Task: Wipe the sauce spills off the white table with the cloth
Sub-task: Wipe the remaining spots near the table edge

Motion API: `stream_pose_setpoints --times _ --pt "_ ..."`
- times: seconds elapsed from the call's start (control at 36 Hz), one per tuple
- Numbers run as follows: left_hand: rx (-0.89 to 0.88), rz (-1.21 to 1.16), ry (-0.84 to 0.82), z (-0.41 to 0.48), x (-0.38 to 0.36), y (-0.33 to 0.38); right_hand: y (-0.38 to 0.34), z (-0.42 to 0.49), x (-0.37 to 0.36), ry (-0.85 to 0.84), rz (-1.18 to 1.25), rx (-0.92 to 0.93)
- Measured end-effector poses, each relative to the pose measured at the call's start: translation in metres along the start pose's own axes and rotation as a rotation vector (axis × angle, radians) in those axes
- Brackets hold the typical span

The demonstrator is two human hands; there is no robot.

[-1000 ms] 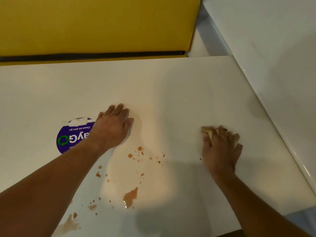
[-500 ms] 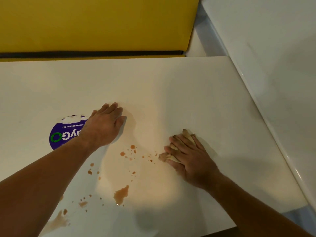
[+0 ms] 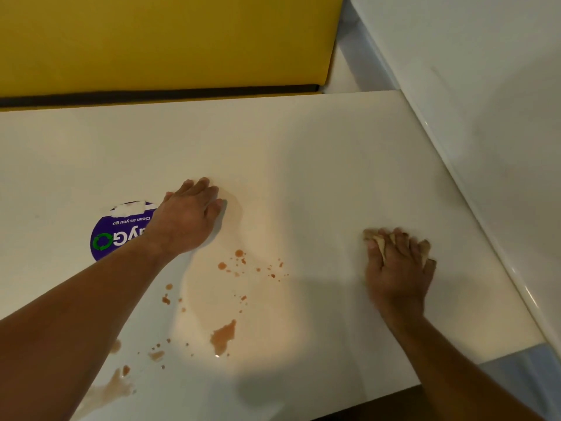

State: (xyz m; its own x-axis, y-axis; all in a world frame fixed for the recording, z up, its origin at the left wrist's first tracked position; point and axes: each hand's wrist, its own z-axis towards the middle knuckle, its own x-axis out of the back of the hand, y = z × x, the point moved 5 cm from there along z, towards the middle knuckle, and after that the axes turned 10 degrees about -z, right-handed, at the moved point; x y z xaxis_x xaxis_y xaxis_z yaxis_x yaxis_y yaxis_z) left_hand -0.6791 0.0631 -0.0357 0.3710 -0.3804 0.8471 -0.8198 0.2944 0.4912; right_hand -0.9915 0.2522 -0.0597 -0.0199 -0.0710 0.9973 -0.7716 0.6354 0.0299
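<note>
White, glossy worktop (image 3: 303, 153), head view, the only view. Catalogue as follows.

Change noted: half a second ago the right hand (image 3: 397, 268) pressed the cloth (image 3: 375, 238) at the right fringe of the speckles; now it sits well right of them, near the worktop's right edge, back where it was a second ago. One out-and-back stroke, judged. Speckles nearest that stroke look thinner, but the bulk of the sauce remains, so the task is judged early.

Grip, right: fingers curled down over the bunched tan cloth, pinning it flat to the worktop; cloth edges poke out at the far-left side and between the fingers.
Grip, left: left hand (image 3: 189, 217) spread palm-down, holding nothing, bracing on the worktop just far of the spills and overlapping the sticker.

Count:
- Hands: two.
- Cloth: one, under the right hand.
- Purple round sticker (image 3: 115, 235): one, partly covered by the left wrist.
- Sauce spills: one large blot (image 3: 224, 335) near centre; one smear (image 3: 106, 390) at near left beside the forearm; a scatter of small speckles (image 3: 239, 262) between the hands, too many and too fine to count exactly.
- Yellow bench back (image 3: 164, 41): one, beyond the far edge.
- Adjoining pale surface (image 3: 485, 117): one, right.
</note>
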Motion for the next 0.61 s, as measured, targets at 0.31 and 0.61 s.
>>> stream_pose_setpoints --times 0.31,0.61 --pt "-0.006 0.004 -0.047 0.004 -0.004 -0.010 -0.168 -0.075 0.008 0.026 0.046 0.436" --pt "0.001 0.001 -0.079 0.000 0.001 -0.005 -0.108 -0.068 0.005 0.066 0.044 0.773"
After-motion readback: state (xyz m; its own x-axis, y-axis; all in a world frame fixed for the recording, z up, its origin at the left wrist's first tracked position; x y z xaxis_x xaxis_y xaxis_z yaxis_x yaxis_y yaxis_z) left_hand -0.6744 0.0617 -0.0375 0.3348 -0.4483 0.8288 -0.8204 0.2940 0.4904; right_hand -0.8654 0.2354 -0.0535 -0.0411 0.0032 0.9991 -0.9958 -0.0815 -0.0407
